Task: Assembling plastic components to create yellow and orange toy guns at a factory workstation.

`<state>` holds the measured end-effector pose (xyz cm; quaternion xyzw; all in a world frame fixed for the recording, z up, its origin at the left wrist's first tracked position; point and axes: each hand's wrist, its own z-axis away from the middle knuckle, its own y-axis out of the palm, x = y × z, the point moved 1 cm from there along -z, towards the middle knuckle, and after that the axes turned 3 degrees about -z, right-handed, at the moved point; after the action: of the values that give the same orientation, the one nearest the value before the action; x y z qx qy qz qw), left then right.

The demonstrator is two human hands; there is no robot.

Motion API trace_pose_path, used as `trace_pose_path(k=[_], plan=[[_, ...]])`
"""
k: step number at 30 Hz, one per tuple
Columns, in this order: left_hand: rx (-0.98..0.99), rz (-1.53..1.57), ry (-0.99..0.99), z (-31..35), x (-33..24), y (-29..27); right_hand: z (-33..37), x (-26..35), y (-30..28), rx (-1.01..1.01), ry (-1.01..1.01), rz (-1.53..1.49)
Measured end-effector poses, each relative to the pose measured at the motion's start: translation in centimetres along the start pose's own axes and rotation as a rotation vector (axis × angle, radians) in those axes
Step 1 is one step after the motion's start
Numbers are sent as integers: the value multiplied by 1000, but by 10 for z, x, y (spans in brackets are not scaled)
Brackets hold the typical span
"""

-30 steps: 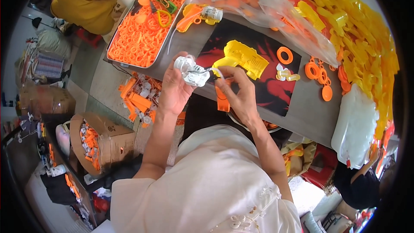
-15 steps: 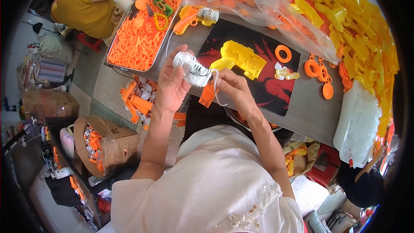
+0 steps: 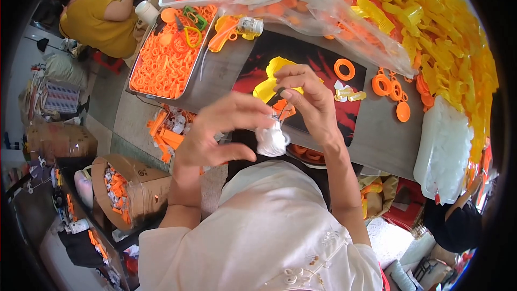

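Observation:
A white plastic unit (image 3: 271,139), blurred by motion, hangs at the table's near edge below my right hand (image 3: 311,105). My right thumb and fingers are pinched on thin dark wires (image 3: 282,109) running up from it; a small dark bit shows at the fingertips. My left hand (image 3: 215,129), also smeared, is beside the unit with thumb and fingers spread apart and nothing visible in them. Behind my hands, a yellow toy-gun shell half (image 3: 263,92) lies on a black and red mat (image 3: 353,124), partly hidden. An orange piece (image 3: 285,110) shows just behind the wires.
To the left stands a metal tray (image 3: 177,90) with small orange parts. An orange ring (image 3: 344,69) and small white-gold pieces (image 3: 349,94) lie on the mat. Right are orange rings (image 3: 381,85), a white tub (image 3: 425,167) and heaped yellow shells (image 3: 452,64). A co-worker (image 3: 97,21) sits far left.
The white unit has dropped from between my hands and now dangles below the right one. My left hand has let go and spread; my right has risen, pinching the wires.

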<state>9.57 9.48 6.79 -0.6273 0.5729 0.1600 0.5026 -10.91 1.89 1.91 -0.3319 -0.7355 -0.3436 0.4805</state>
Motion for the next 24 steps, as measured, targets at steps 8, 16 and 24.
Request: trace_pose_path(k=[8, 16, 24], plan=[[-159, 313, -266, -34, 32, 31, -9, 21, -10, -5, -253, 203], [-276, 190, -111, -51, 20, 50, 4, 25, -11, -205, -194, 88], [-263, -385, 123, -78, -13, 54, 13, 45, -16, -323, -408, 348]])
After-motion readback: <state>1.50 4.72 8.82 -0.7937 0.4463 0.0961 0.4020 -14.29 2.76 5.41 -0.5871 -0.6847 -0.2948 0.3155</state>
